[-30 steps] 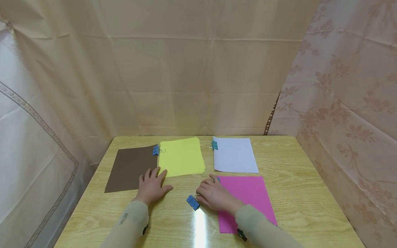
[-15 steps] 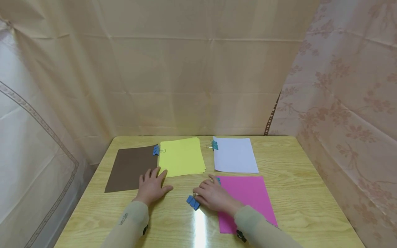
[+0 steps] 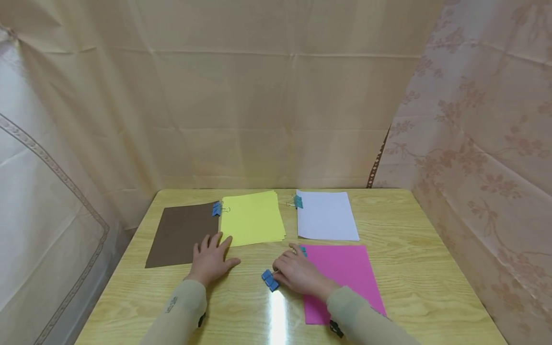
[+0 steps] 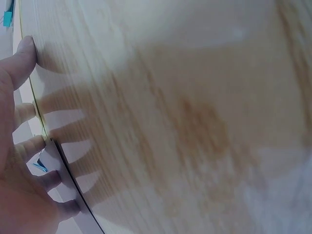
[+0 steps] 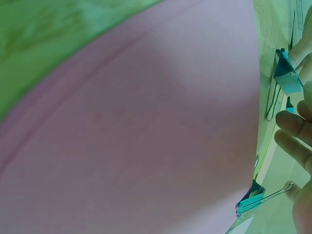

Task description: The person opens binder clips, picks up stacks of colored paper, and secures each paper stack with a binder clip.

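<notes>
My right hand (image 3: 297, 273) holds a blue binder clip (image 3: 270, 280) by its wire handle, just left of the pink paper (image 3: 340, 273). In the right wrist view the same blue binder clip (image 5: 287, 78) is by the fingers, its other handle hanging down. A teal binder clip (image 5: 251, 200) grips the pink paper's corner, and its handle reaches to the edge of the hand. With fingers spread, my left hand (image 3: 210, 261) rests at the near edges of the brown paper (image 3: 183, 235) and the yellow paper (image 3: 252, 218); the left wrist view shows its fingertips along those edges.
White paper (image 3: 327, 215) with a teal binder clip (image 3: 298, 201) lies at the back right. Another blue binder clip (image 3: 217, 208) sits where the brown and yellow sheets meet. A beige curtain (image 3: 258, 96) stands behind the wooden table (image 3: 414, 249).
The blue clip by my right hand shifts and turns slightly as the fingers move over its handle. My left hand and the papers have not moved.
</notes>
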The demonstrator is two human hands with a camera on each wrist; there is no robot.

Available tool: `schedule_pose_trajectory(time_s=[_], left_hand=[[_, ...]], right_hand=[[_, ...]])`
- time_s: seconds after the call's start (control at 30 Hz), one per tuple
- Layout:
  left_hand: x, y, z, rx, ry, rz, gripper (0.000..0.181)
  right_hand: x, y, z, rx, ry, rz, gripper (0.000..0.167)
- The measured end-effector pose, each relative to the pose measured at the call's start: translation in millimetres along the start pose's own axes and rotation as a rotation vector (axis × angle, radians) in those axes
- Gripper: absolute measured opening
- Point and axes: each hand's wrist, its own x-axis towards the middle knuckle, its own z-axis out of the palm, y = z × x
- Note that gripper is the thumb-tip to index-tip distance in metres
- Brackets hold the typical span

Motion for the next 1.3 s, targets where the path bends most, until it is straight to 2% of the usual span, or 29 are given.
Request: schedule_pose_trajectory(time_s=[0.3,0.67,1.3], left_hand=[[-1.2,1.8,-2.6,-0.009,-0.007,0.002,0.078],[-3.4,3.4,-3.5,-0.012,0.005,0.014,0.078],[-2.9,2.1,-2.5,-0.007,0.008,0.012,0.078]], right_hand=[[-3.2,2.1,-3.3,0.011,0.014,-0.022,0.019],[-5.1,2.4,-5.2,0.028,0.009,-0.009,0.023],[-8.5,3.2,-1.0,0.005,0.062,-0.068,0.025]])
